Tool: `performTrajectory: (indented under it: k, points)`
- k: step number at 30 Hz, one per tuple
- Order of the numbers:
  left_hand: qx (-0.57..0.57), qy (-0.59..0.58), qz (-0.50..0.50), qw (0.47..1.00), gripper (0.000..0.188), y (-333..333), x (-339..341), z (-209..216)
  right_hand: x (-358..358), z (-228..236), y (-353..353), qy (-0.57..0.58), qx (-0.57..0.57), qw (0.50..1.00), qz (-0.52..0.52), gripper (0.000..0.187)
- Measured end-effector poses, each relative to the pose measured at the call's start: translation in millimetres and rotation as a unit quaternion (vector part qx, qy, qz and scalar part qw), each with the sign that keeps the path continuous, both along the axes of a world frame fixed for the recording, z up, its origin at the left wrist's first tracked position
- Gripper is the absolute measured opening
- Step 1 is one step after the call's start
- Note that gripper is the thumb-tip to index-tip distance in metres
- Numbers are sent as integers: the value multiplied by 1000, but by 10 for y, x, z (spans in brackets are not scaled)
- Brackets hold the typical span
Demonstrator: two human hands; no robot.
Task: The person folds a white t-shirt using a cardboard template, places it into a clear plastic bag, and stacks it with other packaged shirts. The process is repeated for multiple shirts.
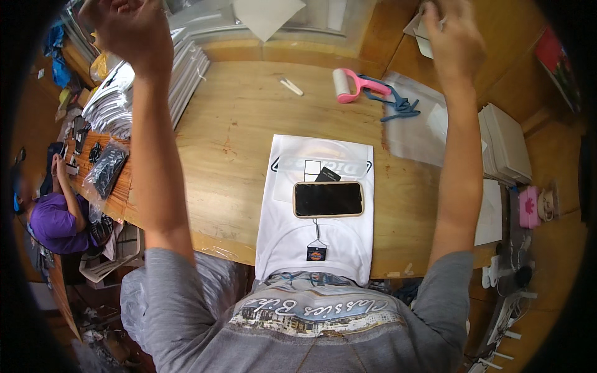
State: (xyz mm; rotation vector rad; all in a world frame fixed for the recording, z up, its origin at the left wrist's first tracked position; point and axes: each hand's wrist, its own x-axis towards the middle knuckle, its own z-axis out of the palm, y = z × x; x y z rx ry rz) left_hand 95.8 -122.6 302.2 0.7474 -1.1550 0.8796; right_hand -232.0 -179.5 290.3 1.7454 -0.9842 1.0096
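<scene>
Both my arms are raised toward the top of the head view. My left hand point(134, 31) is above the far end of a stack of folded white garments point(115, 93); its fingers are blurred and cut off by the upper edge. At the upper right, my right hand point(459, 46) is beside some white cards point(421, 37); its fingers are bent but partly cut off, and whether they grip anything is unclear. A folded white T-shirt point(267, 230) with a hang tag point(316, 253) lies in front of me. On it rest a black-screened phone point(328, 199) and a small black label point(328, 174).
A lint roller point(345, 87) with a pink handle, a blue strap point(401, 109), and white snips point(291, 86) lie on the wooden table point(230, 124). Clear plastic bags point(410, 137) and white boards point(507, 146) are at right. A person in purple point(59, 217) sits at far left.
</scene>
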Motion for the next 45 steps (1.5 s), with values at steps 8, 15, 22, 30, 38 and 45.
performTrajectory:
  k: [8, 15, 22, 30, 38, 45]
  points:
    - [448, 293, -343, 772, 9, -320, -446, -1841, -165, -1562, 0, -297, 197, 928, 112, 8]
    - [634, 140, -26, 760, 9, -389, -481, -3103, -557, -3071, -241, -434, 572, 659, 226, 7]
    - [683, 341, -247, 596, 12, -468, -393, -3124, -637, -2998, -254, -494, 665, 523, 202, 10]
    - [670, 335, -361, 556, 14, -196, -302, -3186, -758, -3068, -11, -514, 672, 479, 235, 8]
    - [733, 228, -317, 557, 15, 257, -288, -3218, -825, -2916, 499, -360, 695, 600, 164, 11]
    - [662, 350, -395, 532, 6, 684, -470, -2922, -111, -2395, 1297, 41, 659, 712, 239, 75]
